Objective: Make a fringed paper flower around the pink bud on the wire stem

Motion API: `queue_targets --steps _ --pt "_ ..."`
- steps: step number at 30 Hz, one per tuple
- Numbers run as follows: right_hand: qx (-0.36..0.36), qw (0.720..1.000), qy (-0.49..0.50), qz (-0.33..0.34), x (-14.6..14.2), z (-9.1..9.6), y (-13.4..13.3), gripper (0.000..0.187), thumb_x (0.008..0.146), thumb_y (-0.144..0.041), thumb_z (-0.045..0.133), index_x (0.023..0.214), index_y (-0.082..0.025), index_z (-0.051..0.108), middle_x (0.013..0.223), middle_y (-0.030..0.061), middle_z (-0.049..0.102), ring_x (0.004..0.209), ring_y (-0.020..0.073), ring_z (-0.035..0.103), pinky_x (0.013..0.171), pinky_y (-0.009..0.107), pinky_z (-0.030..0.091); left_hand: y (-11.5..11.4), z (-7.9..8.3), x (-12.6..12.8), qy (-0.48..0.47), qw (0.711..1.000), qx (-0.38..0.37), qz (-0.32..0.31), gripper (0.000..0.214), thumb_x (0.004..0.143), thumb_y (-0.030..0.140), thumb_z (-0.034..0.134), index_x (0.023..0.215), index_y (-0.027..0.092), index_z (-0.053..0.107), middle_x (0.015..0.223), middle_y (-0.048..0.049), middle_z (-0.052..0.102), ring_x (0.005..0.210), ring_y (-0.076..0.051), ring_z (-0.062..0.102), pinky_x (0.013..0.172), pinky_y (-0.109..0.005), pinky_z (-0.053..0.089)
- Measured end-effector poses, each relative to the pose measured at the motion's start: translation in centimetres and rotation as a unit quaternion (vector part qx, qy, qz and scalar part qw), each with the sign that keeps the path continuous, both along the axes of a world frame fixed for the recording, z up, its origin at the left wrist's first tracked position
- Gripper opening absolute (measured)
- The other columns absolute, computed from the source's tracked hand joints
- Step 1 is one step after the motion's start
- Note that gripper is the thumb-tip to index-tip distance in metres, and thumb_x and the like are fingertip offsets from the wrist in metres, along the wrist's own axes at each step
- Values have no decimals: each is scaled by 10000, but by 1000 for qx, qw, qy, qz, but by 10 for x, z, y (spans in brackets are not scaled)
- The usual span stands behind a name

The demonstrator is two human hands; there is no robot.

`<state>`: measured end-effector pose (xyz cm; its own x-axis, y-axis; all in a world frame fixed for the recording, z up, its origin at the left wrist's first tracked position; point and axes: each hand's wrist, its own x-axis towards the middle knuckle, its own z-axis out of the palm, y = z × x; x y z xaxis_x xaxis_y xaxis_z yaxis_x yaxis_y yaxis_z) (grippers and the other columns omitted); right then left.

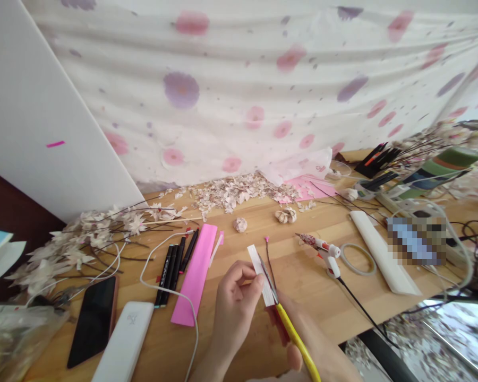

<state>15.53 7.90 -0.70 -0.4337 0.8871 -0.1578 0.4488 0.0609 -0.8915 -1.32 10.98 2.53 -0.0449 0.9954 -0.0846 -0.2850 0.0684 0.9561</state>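
Observation:
My left hand (239, 297) pinches a narrow white paper strip (255, 259) between thumb and fingers, over the front of the wooden table. My right hand (302, 318) grips yellow-handled scissors (290, 324), whose blades lie along the strip's right side. Whether the blades are closed I cannot tell. Just beyond them lies a thin dark stem (268, 252) with a pink tip. A long pink paper strip (197, 273) rests left of my left hand, with a small pale strip (216, 248) beside it.
Several black markers (171, 270), a phone (92, 321) and a white power bank (124, 339) lie to the left. A glue gun (322, 252), a tape ring (358, 259) and a white paper roll (382, 252) are on the right. Loose petals (239, 191) cover the back.

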Motion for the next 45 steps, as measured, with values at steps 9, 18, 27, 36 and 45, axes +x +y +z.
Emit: queue_targets --steps 9,18,27,36,45 --pt "13 1000 15 -6 -4 5 3 987 723 -1042 251 1062 -201 642 904 79 634 747 248 543 692 339 499 -4 1 1 4 1000 -1 -18 219 885 310 656 703 207 590 767 14 598 724 -142 583 700 -244 445" --pt "19 999 27 -14 -7 7 5 862 763 -988 395 1028 -210 654 876 77 682 763 275 584 773 370 520 -4 -3 -1 13 1000 3 -22 218 898 318 647 722 198 603 783 9 617 750 -145 594 728 -248 447" --pt "8 1000 -7 -28 -4 1 5 437 927 -646 591 904 -211 620 788 20 641 740 227 553 756 326 495 -4 -3 -1 9 1000 1 -15 237 886 322 671 700 202 586 767 14 607 728 -140 586 702 -240 443" --pt "51 998 35 -33 -2 -7 0 856 752 -1021 292 912 -227 569 752 21 598 643 206 499 604 303 443 -6 -5 -1 0 1000 -26 -11 275 835 403 721 685 210 595 767 0 651 746 -158 620 729 -253 485" --pt "56 935 -246 -249 65 -19 19 525 866 -679 560 1023 -195 688 724 42 661 666 258 629 620 326 454 7 -50 -36 77 986 -144 22 328 719 501 804 751 179 752 700 -23 724 698 -178 663 703 -274 521"
